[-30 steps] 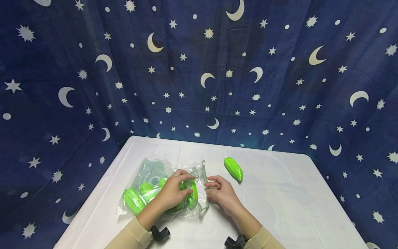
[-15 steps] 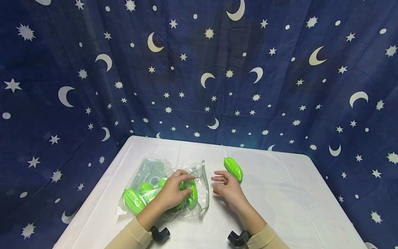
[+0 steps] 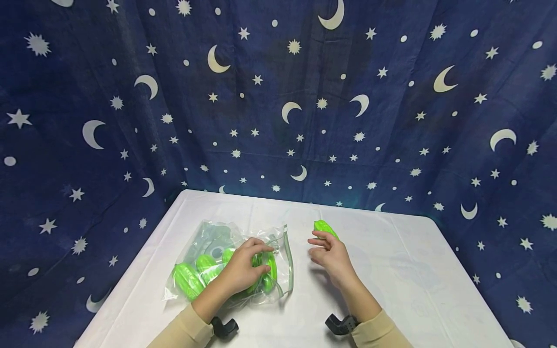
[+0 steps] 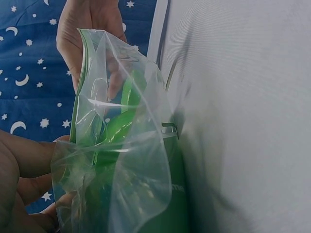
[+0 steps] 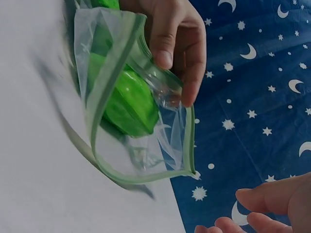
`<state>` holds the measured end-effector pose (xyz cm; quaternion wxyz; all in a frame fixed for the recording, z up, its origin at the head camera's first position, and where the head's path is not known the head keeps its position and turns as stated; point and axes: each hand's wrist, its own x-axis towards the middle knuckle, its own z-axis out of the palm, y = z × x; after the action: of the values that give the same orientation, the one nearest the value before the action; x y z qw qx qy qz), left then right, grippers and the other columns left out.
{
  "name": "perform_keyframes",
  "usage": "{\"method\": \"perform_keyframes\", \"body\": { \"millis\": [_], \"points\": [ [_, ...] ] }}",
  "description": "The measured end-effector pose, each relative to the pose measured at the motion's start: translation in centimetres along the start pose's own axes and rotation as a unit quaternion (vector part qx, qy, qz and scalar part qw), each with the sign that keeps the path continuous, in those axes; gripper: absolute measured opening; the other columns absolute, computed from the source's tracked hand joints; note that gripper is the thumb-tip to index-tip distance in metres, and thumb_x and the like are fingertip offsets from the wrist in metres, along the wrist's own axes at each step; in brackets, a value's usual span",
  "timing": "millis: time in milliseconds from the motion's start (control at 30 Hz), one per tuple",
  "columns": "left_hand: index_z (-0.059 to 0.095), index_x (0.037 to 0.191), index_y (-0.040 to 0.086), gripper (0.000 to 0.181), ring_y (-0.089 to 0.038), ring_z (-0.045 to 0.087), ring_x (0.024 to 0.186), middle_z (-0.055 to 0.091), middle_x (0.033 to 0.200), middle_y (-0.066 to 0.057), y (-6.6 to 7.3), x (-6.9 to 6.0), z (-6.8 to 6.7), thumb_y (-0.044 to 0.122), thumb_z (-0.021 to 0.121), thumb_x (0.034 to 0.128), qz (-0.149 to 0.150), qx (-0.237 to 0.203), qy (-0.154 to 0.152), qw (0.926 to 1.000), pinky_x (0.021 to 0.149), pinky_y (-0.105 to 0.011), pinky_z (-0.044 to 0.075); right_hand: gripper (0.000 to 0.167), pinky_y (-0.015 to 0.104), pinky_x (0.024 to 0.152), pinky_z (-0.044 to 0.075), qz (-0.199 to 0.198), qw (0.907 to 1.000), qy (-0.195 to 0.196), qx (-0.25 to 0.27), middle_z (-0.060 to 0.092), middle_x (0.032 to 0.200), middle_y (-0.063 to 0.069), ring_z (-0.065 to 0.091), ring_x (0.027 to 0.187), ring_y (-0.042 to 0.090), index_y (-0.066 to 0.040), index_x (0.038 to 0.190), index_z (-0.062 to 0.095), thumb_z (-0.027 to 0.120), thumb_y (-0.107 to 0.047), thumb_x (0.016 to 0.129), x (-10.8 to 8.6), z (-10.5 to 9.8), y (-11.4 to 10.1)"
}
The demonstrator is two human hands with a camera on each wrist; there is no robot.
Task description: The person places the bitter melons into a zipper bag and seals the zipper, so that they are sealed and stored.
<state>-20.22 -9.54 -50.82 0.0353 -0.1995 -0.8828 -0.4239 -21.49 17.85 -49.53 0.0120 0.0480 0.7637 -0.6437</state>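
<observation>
A clear zip bag (image 3: 287,256) with a green-edged mouth lies on its side, mouth facing right. Several glossy green ribbed fruits, shaped like star fruits (image 5: 131,104), are inside it. My left hand (image 3: 243,268) grips the bag's upper film near the mouth, its thumb and fingers (image 5: 163,58) bent over the plastic. One loose green ribbed fruit (image 3: 323,226) lies on the table to the right of the bag. Beside it my right hand (image 3: 334,258) hovers with loosely bent fingers, holding nothing. These fingers partly hide the loose fruit; whether they touch it I cannot tell.
A white cloth covers the table (image 3: 404,280). Behind and along the sides hangs a dark blue curtain (image 3: 261,179) patterned with moons and stars. Black wrist mounts (image 3: 341,325) sit under both forearms.
My right hand has left the bag's mouth and moved right and slightly away, reaching the loose fruit and covering its near part. The left hand and the bag have stayed put.
</observation>
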Motion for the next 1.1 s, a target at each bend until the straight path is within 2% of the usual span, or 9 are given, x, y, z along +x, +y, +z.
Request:
{"method": "perform_keyframes", "body": {
  "millis": [233,300,667,867,1000,1100],
  "points": [
    [0.076,0.131,0.018,0.045,-0.026,0.066,0.125,0.065,0.128,0.004,0.0,0.0,0.0,0.01,0.087,0.0883,0.0,0.001,-0.001,1.0,0.107,-0.053,0.056,0.065,0.031,0.079,0.065,-0.008,0.9996,0.02,-0.017,0.067,0.139,0.028,0.072,0.096,0.015,-0.005,0.151,0.058,0.074,0.006,0.089,0.6,-1.1,-0.2],
    [0.076,0.132,0.017,0.045,-0.026,0.066,0.125,0.065,0.128,0.004,0.0,0.0,0.0,0.01,0.087,0.0882,0.001,0.001,0.0,1.0,0.107,-0.053,0.056,0.066,0.027,0.077,0.064,-0.009,0.9994,0.026,-0.023,0.066,0.139,0.029,0.071,0.095,0.014,-0.006,0.151,0.058,0.075,0.007,0.089,0.8,-1.4,-0.3],
    [0.076,0.132,0.016,0.046,-0.025,0.066,0.124,0.065,0.128,0.005,-0.2,0.1,0.1,0.011,0.087,0.0886,0.003,-0.001,-0.001,1.0,0.106,-0.053,0.056,0.067,0.017,0.075,0.057,-0.025,0.994,0.069,-0.081,0.069,0.135,0.024,0.069,0.095,0.014,-0.008,0.15,0.059,0.079,0.005,0.088,2.0,-3.2,-0.2],
    [0.076,0.132,0.016,0.046,-0.025,0.066,0.124,0.065,0.127,0.005,0.0,0.0,0.0,0.01,0.087,0.0884,0.005,-0.003,-0.002,1.0,0.105,-0.052,0.057,0.064,0.013,0.078,0.053,-0.033,0.9899,0.091,-0.104,0.071,0.135,0.021,0.071,0.106,0.027,-0.011,0.149,0.061,0.079,0.002,0.089,2.7,-4.0,0.0],
    [0.076,0.132,0.016,0.046,-0.025,0.066,0.124,0.065,0.128,0.004,0.0,0.0,0.0,0.01,0.087,0.0883,0.005,-0.003,-0.002,1.0,0.105,-0.052,0.057,0.063,0.018,0.084,0.053,-0.031,0.9871,0.103,-0.119,0.07,0.139,0.019,0.066,0.117,0.033,-0.012,0.149,0.061,0.078,-0.002,0.09,3.2,-4.5,0.1],
    [0.076,0.132,0.016,0.045,-0.025,0.066,0.123,0.065,0.128,0.004,0.0,0.0,0.0,0.01,0.087,0.0883,0.005,-0.003,-0.002,1.0,0.105,-0.053,0.056,0.062,0.031,0.096,0.053,-0.029,0.9865,0.106,-0.122,0.068,0.144,0.019,0.062,0.124,0.035,-0.012,0.15,0.06,0.077,-0.004,0.091,3.5,-4.8,0.3]
  ]
}}
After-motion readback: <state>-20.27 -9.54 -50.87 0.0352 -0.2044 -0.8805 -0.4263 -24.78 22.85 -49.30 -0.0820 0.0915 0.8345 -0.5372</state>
